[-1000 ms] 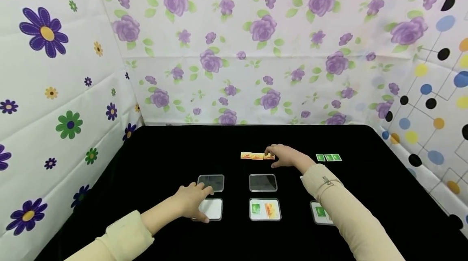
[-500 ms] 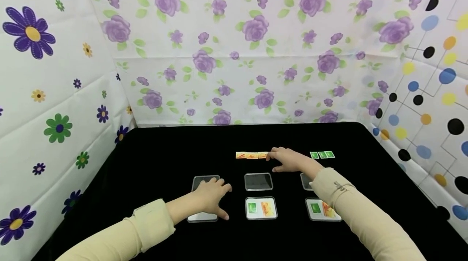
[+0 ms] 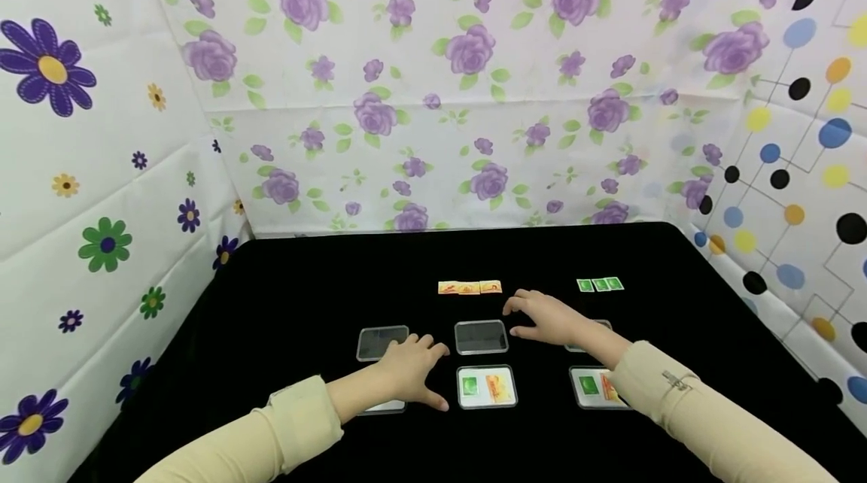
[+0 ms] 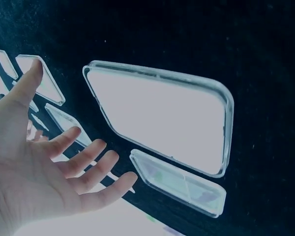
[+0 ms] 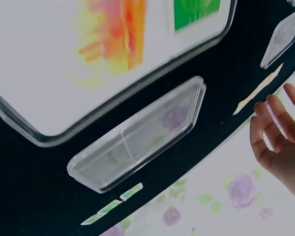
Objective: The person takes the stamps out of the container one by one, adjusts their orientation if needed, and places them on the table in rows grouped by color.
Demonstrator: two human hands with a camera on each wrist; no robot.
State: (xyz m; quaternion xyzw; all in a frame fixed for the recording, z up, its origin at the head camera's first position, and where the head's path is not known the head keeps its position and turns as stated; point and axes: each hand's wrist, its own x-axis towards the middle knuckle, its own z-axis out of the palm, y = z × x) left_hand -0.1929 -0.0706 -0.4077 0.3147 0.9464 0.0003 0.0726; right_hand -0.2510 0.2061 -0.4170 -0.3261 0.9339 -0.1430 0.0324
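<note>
My left hand [image 3: 406, 372] hovers over the left column, fingers spread and holding nothing. It partly hides a clear case with a white insert [image 4: 157, 113] and a clear lid [image 3: 381, 344]. To its right lies a case holding one green and one orange stamp [image 3: 486, 387]. My right hand [image 3: 550, 319] is beside the middle clear lid [image 3: 481, 337], its fingers loosely bent around nothing. Behind it are several small orange stamps [image 3: 469, 287] in a row. The right wrist view shows a second stamped case [image 5: 39, 64] and another clear lid [image 5: 137, 135], partly covered by my arm in the head view.
Small green stamps [image 3: 600, 284] lie in a row at the back right of the black tabletop [image 3: 325, 272]. A flowered cloth wall [image 3: 433, 152] rises behind the table. Patterned cloths [image 3: 101, 189] enclose the sides.
My left hand has shifted right from the white-backed case toward the middle column. My right hand has drawn back from the orange stamps toward the lids, uncovering the row's right end.
</note>
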